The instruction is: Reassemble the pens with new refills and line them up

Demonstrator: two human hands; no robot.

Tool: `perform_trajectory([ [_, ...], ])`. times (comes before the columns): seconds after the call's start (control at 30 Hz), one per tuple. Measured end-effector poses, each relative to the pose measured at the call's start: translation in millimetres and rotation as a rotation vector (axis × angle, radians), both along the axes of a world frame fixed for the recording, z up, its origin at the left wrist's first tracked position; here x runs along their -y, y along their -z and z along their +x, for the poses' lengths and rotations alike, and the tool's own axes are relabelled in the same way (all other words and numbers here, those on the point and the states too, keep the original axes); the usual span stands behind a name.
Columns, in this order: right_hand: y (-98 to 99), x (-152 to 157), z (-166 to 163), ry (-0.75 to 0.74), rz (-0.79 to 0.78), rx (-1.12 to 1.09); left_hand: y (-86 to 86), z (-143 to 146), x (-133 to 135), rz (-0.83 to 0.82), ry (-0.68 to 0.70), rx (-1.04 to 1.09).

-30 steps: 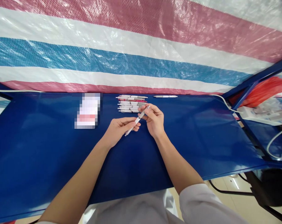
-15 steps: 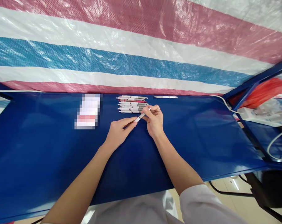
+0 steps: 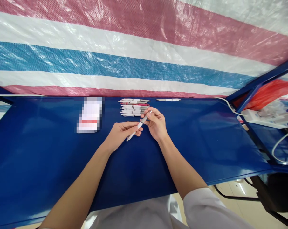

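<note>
I hold a white pen point(image 3: 138, 126) slantwise between both hands over the blue table point(image 3: 206, 140). My left hand point(image 3: 121, 133) pinches its lower part. The fingers of my right hand point(image 3: 155, 123) are closed round its upper, grey end. Just beyond my hands lies a row of several white and grey pens point(image 3: 133, 107), one of them pink. A single white pen point(image 3: 168, 99) lies apart at the table's far edge, to the right of the row.
A blurred white and red card or packet point(image 3: 89, 115) lies on the table to the left of the pens. A striped plastic tarp point(image 3: 134, 47) hangs behind. At the right are a white power strip point(image 3: 260, 116), cables and a red bag point(image 3: 268, 92).
The pen showed less between my hands half a second ago. Now its lower end sticks out below my left fingers again, and my hands sit a little nearer to me.
</note>
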State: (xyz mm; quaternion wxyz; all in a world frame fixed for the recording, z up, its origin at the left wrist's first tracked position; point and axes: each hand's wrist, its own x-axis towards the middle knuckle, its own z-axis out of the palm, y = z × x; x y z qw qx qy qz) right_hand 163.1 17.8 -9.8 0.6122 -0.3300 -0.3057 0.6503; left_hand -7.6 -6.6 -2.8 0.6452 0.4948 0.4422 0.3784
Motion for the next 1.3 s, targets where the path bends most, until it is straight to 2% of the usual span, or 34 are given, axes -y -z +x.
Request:
perform_trajectory([
  [0.07,0.3,-0.1,0.5,-0.022,-0.013,0.006,0.0,-0.5,0.1,-0.017,0.014,0.017],
  [0.17,0.8,-0.8,0.5,-0.017,-0.015,0.005,-0.6,0.8,0.5,0.041,-0.007,-0.031],
  [0.23,1.3,-1.6,-0.4,0.014,-0.011,0.007,0.3,3.3,1.0,0.136,-0.037,-0.114],
  [0.37,2.2,-3.2,-3.3,0.088,-0.009,-0.008,6.5,9.0,2.4,0.424,-0.155,-0.302],
  [0.43,2.1,-3.3,-3.9,0.098,-0.002,-0.021,9.0,10.0,2.6,0.475,-0.18,-0.331],
  [0.57,1.0,-2.4,-2.1,0.061,0.005,-0.028,7.2,6.8,1.3,0.274,-0.122,-0.233],
  [0.77,0.7,-0.3,2.8,-0.053,0.039,-0.074,1.6,1.8,0.0,-0.055,-0.018,0.093],
  [0.87,1.7,0.5,3.4,-0.058,0.048,-0.087,2.0,1.4,0.6,-0.13,0.017,0.152],
  [0.97,2.4,0.1,3.2,-0.031,0.027,-0.088,2.1,2.5,1.2,-0.052,-0.006,0.101],
  [1.2,1.2,-2.6,-0.5,0.089,-0.018,-0.026,3.0,10.8,5.5,0.356,-0.202,-0.29],
  [1.3,1.1,-2.6,-1.5,0.118,-0.025,0.005,2.8,11.4,6.2,0.38,-0.227,-0.337],
])
